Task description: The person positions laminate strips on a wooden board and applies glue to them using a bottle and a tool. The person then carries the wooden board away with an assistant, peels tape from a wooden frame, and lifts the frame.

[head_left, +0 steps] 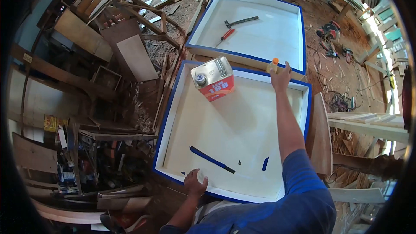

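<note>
My right hand (281,79) is stretched out to the far right corner of the nearer blue-edged white tray, at a small yellowish bottle (271,67) with an orange cap. The thumb side is against the bottle and one finger points up beside it. My left hand (196,185) is curled at the near left edge, around something small and pale that I cannot make out. A metal can (220,84) with a red label stands in the nearer tray (240,123). Blue-black strips (212,159) lie on its white bottom, with smaller dark scraps nearby.
Beyond, a second blue-edged tray (271,30) holds a hammer (241,21) and a red-handled screwdriver (225,37). A power saw (330,31) and cables lie on the dirt floor at right. Wood panels (134,56) and cluttered shelves are at left.
</note>
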The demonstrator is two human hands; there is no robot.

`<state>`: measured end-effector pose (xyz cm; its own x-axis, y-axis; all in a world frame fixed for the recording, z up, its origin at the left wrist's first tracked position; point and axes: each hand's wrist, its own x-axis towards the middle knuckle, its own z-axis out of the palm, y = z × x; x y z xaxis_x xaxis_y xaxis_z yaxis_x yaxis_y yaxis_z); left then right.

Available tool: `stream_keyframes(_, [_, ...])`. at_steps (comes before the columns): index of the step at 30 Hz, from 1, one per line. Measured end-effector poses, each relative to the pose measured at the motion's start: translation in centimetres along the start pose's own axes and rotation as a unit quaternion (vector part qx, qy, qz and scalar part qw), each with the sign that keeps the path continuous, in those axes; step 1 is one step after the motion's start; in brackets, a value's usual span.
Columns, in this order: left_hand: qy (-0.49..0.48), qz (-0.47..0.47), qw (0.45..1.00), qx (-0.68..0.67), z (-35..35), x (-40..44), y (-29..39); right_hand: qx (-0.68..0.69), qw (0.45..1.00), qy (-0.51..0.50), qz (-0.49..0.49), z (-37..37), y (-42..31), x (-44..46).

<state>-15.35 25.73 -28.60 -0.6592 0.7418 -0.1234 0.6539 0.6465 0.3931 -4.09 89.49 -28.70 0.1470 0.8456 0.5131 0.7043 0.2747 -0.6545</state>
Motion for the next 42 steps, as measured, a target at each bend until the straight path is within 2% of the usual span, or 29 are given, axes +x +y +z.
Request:
stream_keyframes(1, [-0.001, -0.001, 1.000, 0.002, 0.2, 0.0, -0.2, -0.007, 0.997, 0.070, -0.023, -1.2, -2.3, -0.4])
stream_keyframes(2, [-0.004, -0.002, 1.000, 0.007, 0.3, -0.2, -0.3, 0.072, 0.997, -0.005, -0.022, -2.2, -4.9, -0.7])
stream_keyframes(4, [-0.018, -0.011, 1.000, 0.017, -0.2, 0.0, 0.1, 0.223, 0.963, -0.152, -0.012, -3.3, -10.0, -2.3])
stream_keyframes(6, [-0.030, -0.010, 0.999, 0.027, -0.2, -0.2, 0.1, 0.232, 0.939, -0.238, -0.091, -1.5, -15.0, -3.8])
stream_keyframes(8, [-0.032, -0.003, 0.999, 0.036, 0.2, -0.2, -0.4, 0.132, 0.940, -0.287, -0.128, -2.6, -21.5, -4.0])
stream_keyframes(11, [-0.024, 0.003, 0.999, 0.031, -0.1, -0.2, -0.1, -0.031, 0.911, -0.382, -0.151, 1.1, -24.8, -4.4])
stream_keyframes(15, [-0.024, 0.007, 0.999, 0.041, 0.5, 0.0, -0.4, 0.065, 0.934, -0.315, -0.157, 3.6, -25.6, -3.8])
stream_keyframes(18, [-0.032, -0.002, 0.999, 0.034, -0.1, -0.6, -0.6, 0.100, 0.962, -0.230, -0.111, -0.7, -30.4, 0.5])
stream_keyframes(19, [-0.032, -0.006, 0.999, 0.032, -0.5, -0.7, -0.5, 0.152, 0.967, -0.164, -0.118, -2.4, -31.6, 2.1])
stream_keyframes(20, [-0.025, -0.002, 0.999, 0.028, -0.5, 0.0, -0.4, 0.180, 0.964, -0.178, -0.082, -4.4, -32.9, 3.9])
stream_keyframes(24, [-0.046, 0.028, 0.998, 0.012, -0.4, -0.3, -1.1, 0.275, 0.955, -0.098, -0.058, -5.9, -34.0, 7.2])
stream_keyframes(27, [-0.158, 0.229, 0.954, -0.109, 0.7, -1.7, -2.3, 0.343, 0.919, -0.180, 0.072, -6.2, -33.8, 6.0])
stream_keyframes(30, [-0.382, 0.213, 0.900, -0.006, -3.2, -2.8, 1.9, 0.257, 0.957, -0.117, 0.058, -0.7, -30.0, 4.6])
stream_keyframes(31, [-0.330, 0.235, 0.914, -0.028, -1.3, -3.5, 0.5, 0.211, 0.969, -0.113, 0.060, -0.2, -29.6, 4.0])
stream_keyframes(33, [-0.334, 0.216, 0.917, 0.015, 1.4, -4.9, -1.2, 0.169, 0.979, -0.106, 0.045, 0.9, -28.5, 2.5])
stream_keyframes(38, [-0.347, 0.182, 0.920, 0.023, 0.0, -5.8, -1.1, 0.097, 0.989, -0.112, 0.020, 2.2, -28.1, 1.5])
stream_keyframes(42, [-0.348, 0.194, 0.917, 0.009, -1.4, -7.9, -2.9, 0.087, 0.989, -0.121, 0.008, 3.1, -27.9, 1.7])
